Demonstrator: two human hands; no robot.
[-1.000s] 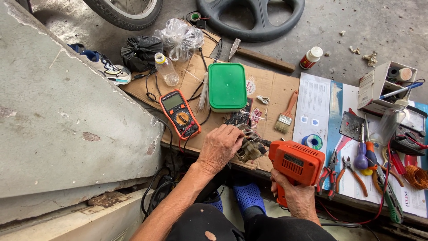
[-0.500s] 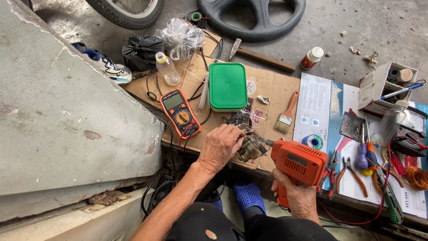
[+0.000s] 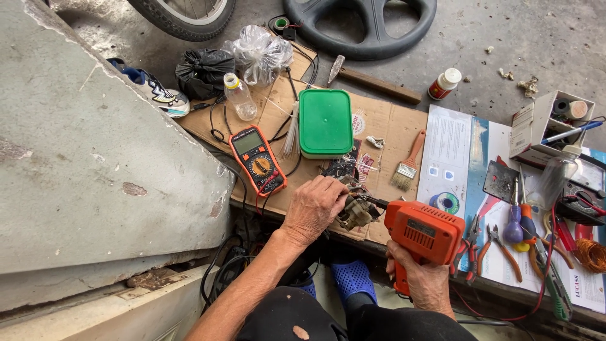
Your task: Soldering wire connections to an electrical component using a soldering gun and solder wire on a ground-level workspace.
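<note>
A makeshift repair spot on a bare concrete floor, outdoors or in a garage.

Flattened cardboard (image 3: 385,126) serves as the bench, strewn with a multimeter (image 3: 257,159), hammer (image 3: 372,79), paintbrush (image 3: 407,163) and, at 3 o'clock, pliers (image 3: 499,249) and screwdrivers (image 3: 516,218). At 12 o'clock lie a wheel (image 3: 183,16) and a steering wheel (image 3: 360,25).

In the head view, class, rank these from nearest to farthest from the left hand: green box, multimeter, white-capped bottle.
From the left hand:
1. multimeter, just up and left.
2. green box, straight above on the cardboard.
3. white-capped bottle, far upper right on the floor.
</note>
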